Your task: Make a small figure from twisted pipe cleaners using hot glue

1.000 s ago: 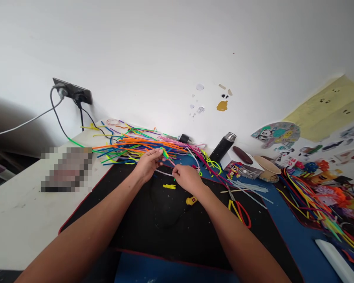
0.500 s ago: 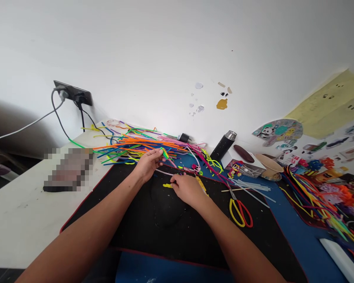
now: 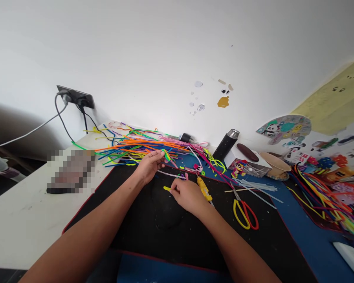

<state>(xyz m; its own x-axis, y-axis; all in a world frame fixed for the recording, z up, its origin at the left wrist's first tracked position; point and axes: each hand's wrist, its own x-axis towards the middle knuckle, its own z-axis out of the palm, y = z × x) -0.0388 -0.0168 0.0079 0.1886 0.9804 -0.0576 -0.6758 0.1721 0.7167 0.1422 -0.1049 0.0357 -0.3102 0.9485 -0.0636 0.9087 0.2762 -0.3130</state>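
My left hand is closed on a small green and yellow fuzzy piece, held up at the back edge of the black mat. Lower and to its right, my right hand pinches a short yellow fuzzy piece just over the mat. Beside the right hand lies a yellow glue gun, partly hidden by the hand. A pale pipe cleaner stretches between the two hands.
Many coloured pipe cleaners lie along the wall. Scissors with yellow and red handles rest on the right of the mat, near clear sticks. Behind stand a black flask and a white box. More pipe cleaners lie far right.
My right hand has moved slightly down with the yellow piece, and more of the glue gun shows. The green and yellow piece has turned a little in my left hand. The view has shifted slightly.
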